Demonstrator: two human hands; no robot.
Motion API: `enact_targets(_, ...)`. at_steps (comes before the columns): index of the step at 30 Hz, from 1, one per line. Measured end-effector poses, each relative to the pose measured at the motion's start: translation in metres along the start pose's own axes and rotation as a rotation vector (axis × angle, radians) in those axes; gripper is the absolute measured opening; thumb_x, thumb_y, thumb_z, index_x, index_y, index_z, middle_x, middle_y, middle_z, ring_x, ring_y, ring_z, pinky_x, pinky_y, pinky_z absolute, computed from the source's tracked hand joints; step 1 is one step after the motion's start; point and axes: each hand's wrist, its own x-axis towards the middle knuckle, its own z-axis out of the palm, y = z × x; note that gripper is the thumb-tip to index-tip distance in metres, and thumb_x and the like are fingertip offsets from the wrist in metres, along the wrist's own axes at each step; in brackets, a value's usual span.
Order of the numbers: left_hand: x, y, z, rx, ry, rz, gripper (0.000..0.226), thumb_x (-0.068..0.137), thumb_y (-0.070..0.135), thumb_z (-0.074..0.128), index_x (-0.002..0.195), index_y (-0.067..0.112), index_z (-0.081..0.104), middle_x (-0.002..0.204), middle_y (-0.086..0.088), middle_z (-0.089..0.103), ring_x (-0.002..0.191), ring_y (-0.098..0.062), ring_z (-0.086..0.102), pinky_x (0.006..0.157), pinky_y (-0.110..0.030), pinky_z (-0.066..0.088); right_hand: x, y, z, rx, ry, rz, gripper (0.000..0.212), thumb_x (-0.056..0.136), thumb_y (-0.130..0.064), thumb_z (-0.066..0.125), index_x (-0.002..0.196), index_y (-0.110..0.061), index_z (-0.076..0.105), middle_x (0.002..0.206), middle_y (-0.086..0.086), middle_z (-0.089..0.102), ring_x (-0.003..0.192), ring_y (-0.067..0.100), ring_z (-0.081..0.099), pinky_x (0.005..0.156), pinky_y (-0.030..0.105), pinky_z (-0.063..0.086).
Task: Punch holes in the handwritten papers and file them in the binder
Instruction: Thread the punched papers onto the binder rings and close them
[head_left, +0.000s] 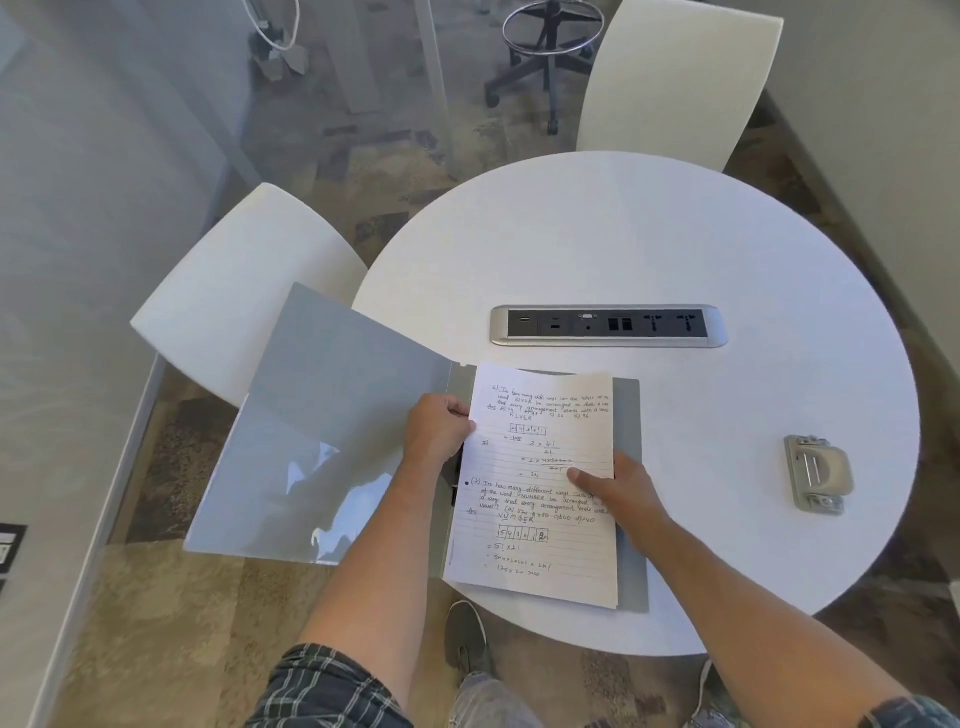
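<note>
A stack of lined handwritten papers (540, 467) lies on the right half of an open grey binder (631, 519) at the near edge of the round white table (675, 249). The binder's front cover (332, 415) hangs open to the left, past the table edge. My left hand (439, 431) grips the papers' left edge near the binder's spine. My right hand (618, 486) holds the papers' right edge, thumb pressed on top of the sheet. A grey metal hole punch (820, 474) sits on the table to the right, well apart from both hands.
A silver power and socket strip (608, 326) is set into the table's middle. Two white chairs stand at the table, one at the left (234, 296) and one at the back (675, 78). My shoe (465, 639) shows below the table edge.
</note>
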Motion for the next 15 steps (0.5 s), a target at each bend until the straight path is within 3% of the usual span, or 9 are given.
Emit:
enact_targets(10, -0.005, 0.0051, 0.0054, 0.023, 0.049, -0.005, 0.023, 0.078, 0.001, 0.071, 0.068, 0.021, 0.067, 0.074, 0.006, 0.07, 0.08, -0.022, 0.07, 0.072, -0.032, 0.059, -0.0041, -0.0008, 0.002, -0.025, 0.024, -0.02, 0.035, 0.088, -0.023, 0.08, 0.12, -0.03, 0.071, 0.109, -0.012, 0.08, 0.1, 0.013, 0.077, 0.094, 0.043, 0.06)
enact_targets(15, -0.0056, 0.0071, 0.0052, 0.154, 0.033, -0.012, 0.016, 0.075, 0.005, 0.072, 0.066, 0.018, 0.067, 0.074, 0.003, 0.072, 0.073, -0.022, 0.069, 0.07, -0.032, 0.058, -0.0027, 0.0006, 0.0013, 0.044, 0.06, 0.034, 0.027, 0.087, -0.012, 0.08, 0.113, -0.02, 0.076, 0.101, -0.004, 0.082, 0.092, 0.018, 0.079, 0.085, 0.04, 0.063)
